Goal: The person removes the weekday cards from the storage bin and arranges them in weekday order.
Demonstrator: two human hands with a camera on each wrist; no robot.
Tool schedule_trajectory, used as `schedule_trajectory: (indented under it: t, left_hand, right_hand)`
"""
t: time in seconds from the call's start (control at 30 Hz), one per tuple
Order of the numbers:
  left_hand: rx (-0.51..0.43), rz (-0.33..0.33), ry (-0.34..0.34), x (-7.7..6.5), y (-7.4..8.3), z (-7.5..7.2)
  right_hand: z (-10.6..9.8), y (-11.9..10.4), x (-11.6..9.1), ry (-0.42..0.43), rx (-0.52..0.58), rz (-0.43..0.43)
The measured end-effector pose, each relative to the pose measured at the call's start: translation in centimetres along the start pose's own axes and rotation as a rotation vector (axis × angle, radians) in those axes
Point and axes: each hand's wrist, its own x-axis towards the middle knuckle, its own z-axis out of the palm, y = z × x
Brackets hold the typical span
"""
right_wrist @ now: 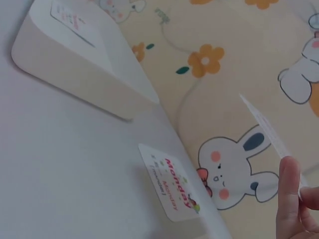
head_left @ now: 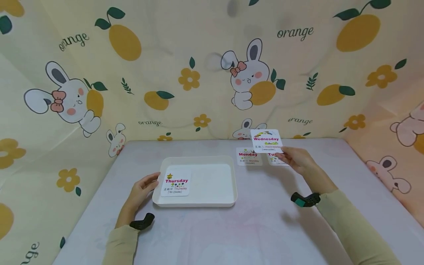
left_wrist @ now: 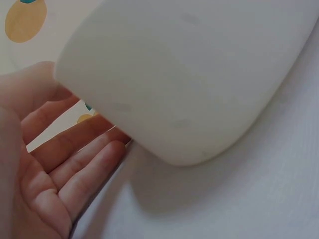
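Observation:
My right hand (head_left: 299, 160) pinches a white Wednesday card (head_left: 266, 141) by its lower right corner. The raised card appears almost edge-on in the right wrist view, between thumb and fingers (right_wrist: 288, 186). Behind it on the table lie a Monday card (head_left: 247, 160) and a Tuesday card (head_left: 276, 162), the latter partly covered by the hand and raised card. A shallow white tray (head_left: 212, 200) stands left of them, holding a Thursday card (head_left: 175, 187) in its left part. With thumb and fingers at the tray's left rim, my left hand (head_left: 144, 187) grips it.
A pale cloth covers the table (head_left: 205, 235). Along its back edge rises a cream backdrop (head_left: 205, 36) printed with rabbits, oranges and flowers; the backdrop continues along both sides. Black bands sit on both wrists.

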Motion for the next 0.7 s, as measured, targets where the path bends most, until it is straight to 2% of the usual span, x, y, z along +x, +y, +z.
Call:
schedule_trajectory:
  t: [0.27,0.7]
  left_hand:
    - [-0.006,-0.001,-0.004,-0.1,0.0,0.0]
    - [-0.001,-0.002,0.007,0.0,0.0,0.0]
  right_hand:
    - [-1.3,0.0,0.3,-0.037,0.141,-0.033]
    - [-2.5,-0.3,0.4,0.014,0.122,-0.011]
